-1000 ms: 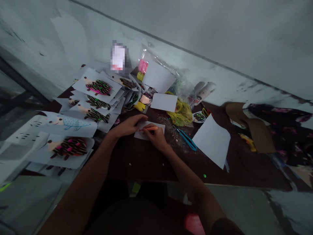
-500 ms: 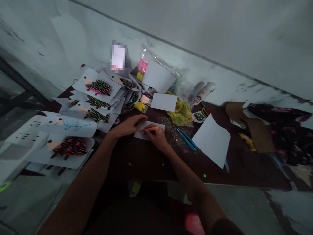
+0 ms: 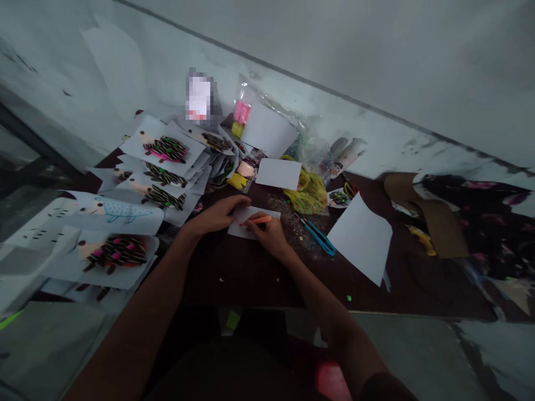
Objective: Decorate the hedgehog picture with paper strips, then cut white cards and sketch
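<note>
A small white sheet of paper (image 3: pixel 241 230) lies on the dark table between my hands. In my right hand (image 3: pixel 270 234) is an orange pen (image 3: pixel 261 220), gripped with its tip down at the paper. My left hand (image 3: pixel 223 214) rests at the paper's left edge, its fingers stretched out and holding nothing. Just right of my right hand lie scissors with blue handles (image 3: pixel 318 238). Any marks on the sheet are too small to make out.
Piled papers with hedgehog pictures (image 3: pixel 165 149) cover the left side. Behind are a blank card (image 3: pixel 278 174) and a yellow plastic bag (image 3: pixel 309 195). A larger white sheet (image 3: pixel 361 239) lies to the right, near brown cardboard (image 3: pixel 445 228) and dark floral cloth (image 3: pixel 497 223).
The view has shifted very slightly. Both hands keep nearly the same place, with the pen still at the paper.
</note>
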`<state>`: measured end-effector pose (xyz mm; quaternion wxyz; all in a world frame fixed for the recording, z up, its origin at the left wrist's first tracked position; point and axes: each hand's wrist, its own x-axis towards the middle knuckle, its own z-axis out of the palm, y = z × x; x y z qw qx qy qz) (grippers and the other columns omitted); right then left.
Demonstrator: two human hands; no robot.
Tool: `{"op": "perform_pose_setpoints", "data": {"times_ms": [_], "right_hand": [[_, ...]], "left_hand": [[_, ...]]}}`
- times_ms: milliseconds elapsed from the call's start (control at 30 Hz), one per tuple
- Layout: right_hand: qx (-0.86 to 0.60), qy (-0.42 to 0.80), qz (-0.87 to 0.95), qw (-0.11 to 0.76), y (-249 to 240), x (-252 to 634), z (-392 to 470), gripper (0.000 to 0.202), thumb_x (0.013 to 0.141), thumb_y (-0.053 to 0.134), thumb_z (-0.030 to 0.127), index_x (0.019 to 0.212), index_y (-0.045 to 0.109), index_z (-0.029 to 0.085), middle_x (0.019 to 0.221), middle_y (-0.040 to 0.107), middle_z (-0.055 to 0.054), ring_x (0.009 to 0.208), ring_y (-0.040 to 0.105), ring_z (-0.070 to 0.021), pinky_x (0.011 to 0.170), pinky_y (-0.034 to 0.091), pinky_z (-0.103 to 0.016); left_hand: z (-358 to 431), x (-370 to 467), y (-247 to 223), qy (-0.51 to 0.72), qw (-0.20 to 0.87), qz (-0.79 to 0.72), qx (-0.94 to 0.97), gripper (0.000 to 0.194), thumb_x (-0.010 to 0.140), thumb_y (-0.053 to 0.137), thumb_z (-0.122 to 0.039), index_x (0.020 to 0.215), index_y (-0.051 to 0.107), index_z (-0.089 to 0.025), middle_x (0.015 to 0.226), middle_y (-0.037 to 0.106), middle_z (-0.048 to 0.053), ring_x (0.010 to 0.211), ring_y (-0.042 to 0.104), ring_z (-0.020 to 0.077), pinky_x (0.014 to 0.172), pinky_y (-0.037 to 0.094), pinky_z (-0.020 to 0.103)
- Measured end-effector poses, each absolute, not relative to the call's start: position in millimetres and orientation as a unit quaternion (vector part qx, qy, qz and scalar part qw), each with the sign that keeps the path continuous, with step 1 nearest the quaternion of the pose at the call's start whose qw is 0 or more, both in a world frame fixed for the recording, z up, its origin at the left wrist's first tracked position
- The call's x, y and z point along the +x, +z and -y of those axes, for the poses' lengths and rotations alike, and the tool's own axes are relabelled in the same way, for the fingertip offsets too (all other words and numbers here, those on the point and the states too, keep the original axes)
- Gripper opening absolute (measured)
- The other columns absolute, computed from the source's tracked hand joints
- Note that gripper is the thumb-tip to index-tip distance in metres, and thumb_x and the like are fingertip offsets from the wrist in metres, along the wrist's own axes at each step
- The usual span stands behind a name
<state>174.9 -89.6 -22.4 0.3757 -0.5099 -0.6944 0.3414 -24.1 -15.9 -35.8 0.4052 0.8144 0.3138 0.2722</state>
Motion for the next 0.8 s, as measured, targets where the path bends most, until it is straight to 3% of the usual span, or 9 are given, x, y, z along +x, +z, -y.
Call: {"op": "perform_pose_setpoints", "data": {"times_ms": [400,800], "right_hand": [[-0.513,0.343,0.695,0.368,-26.0,175.7,87.1,0.026,0.096,0.066,0.033,0.079,0.080,0.019,0.088,0.077,-0.006,0.077,0.069,-0.0154,0.070,0.051,-0.026],[-0.516,0.355,0.692,0.359,-23.8,177.3,87.8,0.026,0.097,0.065,0.033,0.080,0.080,0.019,0.090,0.077,-0.006,0.078,0.070,-0.0154,0.071,0.052,-0.026]], "left_hand": [[22.1,-25.3,-18.3,0.195,0.401,-0.336,0.830,0.072,0.069,0.061,-0.013,0.140,0.052,-0.016,0.146,0.059,0.013,0.136,0.055,0.0278,0.118,0.042,0.042],[24.0,-24.8,-12.4,0.137,0.405,-0.331,0.841,0.077,0.067,0.059,-0.011,0.143,0.049,-0.017,0.150,0.056,0.011,0.138,0.053,0.0273,0.118,0.040,0.039]]}}
